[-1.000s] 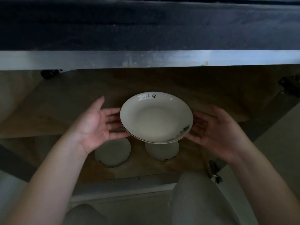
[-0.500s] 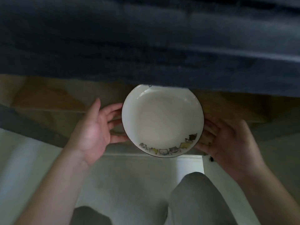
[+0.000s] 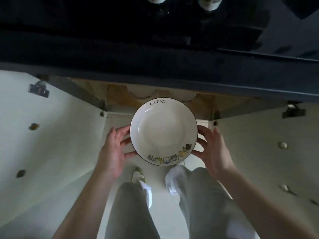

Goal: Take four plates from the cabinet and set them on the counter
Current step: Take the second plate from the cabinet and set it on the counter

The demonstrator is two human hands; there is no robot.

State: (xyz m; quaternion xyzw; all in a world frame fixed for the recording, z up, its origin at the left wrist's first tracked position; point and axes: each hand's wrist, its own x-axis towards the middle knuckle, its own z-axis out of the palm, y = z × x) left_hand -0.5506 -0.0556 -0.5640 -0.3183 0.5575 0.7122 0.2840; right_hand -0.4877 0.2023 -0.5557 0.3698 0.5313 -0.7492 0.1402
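Note:
A white plate (image 3: 163,131) with a dark rim, the word "life" and small cat drawings is held level in front of the open cabinet (image 3: 120,95), below the dark counter (image 3: 155,54). My left hand (image 3: 114,149) grips its left edge and my right hand (image 3: 213,150) grips its right edge. Two more white plates (image 3: 140,92) show partly on the wooden cabinet shelf, just under the counter's edge.
Both white cabinet doors (image 3: 43,135) stand open at left and right, with metal hinges (image 3: 38,89). Two white round objects (image 3: 208,3) sit at the back of the counter. My grey-trousered legs (image 3: 131,213) and the pale floor fill the bottom.
Both hands have drawn the plate out of the cabinet and up. The view has risen, so the counter top and the open doors now show.

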